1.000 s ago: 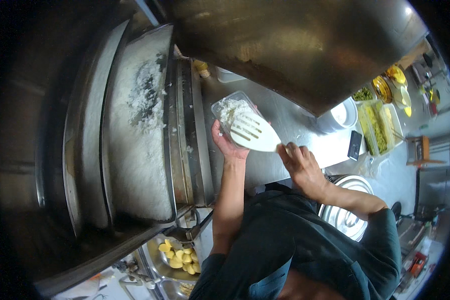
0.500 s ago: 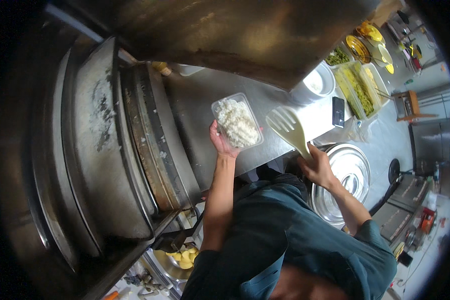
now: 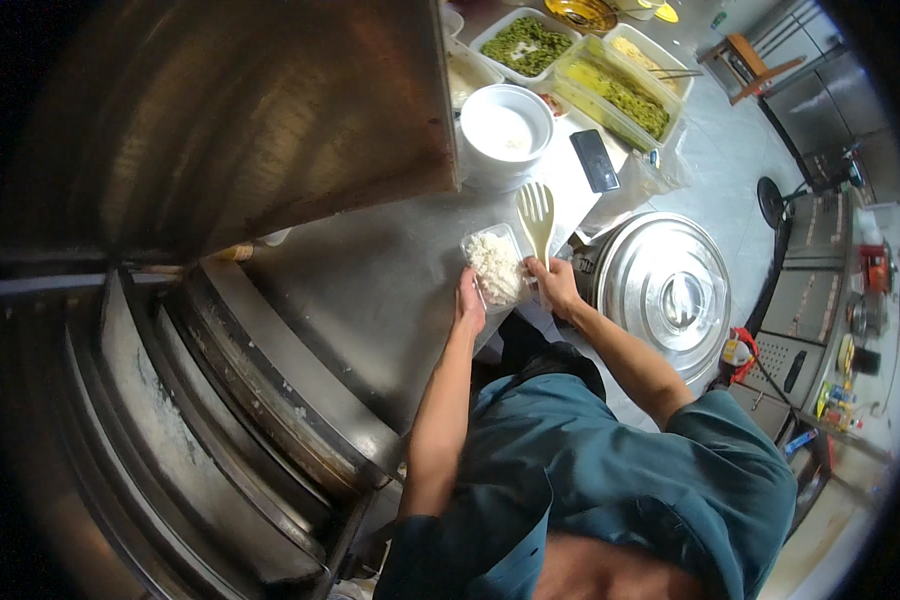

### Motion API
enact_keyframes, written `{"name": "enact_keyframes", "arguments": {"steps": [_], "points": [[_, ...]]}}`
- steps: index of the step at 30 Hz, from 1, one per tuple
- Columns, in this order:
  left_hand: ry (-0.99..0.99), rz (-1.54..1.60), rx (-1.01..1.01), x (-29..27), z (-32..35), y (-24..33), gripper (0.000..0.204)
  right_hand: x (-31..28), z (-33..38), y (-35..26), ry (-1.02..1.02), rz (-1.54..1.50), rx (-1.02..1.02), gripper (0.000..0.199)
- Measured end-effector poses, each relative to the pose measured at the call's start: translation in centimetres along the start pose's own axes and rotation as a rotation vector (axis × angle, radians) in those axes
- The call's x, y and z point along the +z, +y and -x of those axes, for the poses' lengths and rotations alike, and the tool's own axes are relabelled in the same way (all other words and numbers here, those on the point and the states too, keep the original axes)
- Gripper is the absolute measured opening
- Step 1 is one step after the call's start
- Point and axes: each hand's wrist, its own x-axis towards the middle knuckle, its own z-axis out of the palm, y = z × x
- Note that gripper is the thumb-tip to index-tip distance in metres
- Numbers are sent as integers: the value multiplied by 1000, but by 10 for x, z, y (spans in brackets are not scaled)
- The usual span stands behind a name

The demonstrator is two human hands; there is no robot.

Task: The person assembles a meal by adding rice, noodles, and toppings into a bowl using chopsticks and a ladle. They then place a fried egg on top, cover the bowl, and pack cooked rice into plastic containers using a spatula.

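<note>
Evidently, both your hands are occupied, held close together just beyond your body. Your left hand supports a clear, rectangular plastic container filled with crumbly white food that looks like cooked rice. Your palm and fingers sit along its left side and probably under it, though the underside is hidden; that grip likely keeps the mouth facing up so the loose grains stay in.

Your right hand closes around the handle of a pale cream, slotted serving spatula, just beside the container's right edge. Whether those fingers also touch the container, you cannot tell from this angle. Keeping the 2 things side by side seems to leave the rice uncovered and the spatula's head clear of it.

The container's long axis runs from its far end, slightly left, to its near end, slightly right. The spatula's long axis runs nearly straight away from you, its slotted head pointing outward beyond your right hand and its handle toward your body.

Beyond your hands stands a round white tub, and farther out to the right of it lies a dark, flat phone. Just right of your right wrist is a broad, round, shiny steel lid. Left of your left hand stretches a grey steel worktop.
</note>
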Motion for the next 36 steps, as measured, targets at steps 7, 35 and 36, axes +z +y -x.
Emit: {"name": "enact_keyframes", "arguments": {"steps": [7, 35, 36], "points": [[150, -95, 94, 53, 51, 62, 93, -25, -30, 5, 96, 135, -90, 28], [-171, -211, 150, 152, 176, 153, 38, -75, 105, -46, 346, 446, -270, 30], [-17, -210, 103, 137, 165, 148, 35, -86, 115, -46, 373, 488, -342, 36]]}}
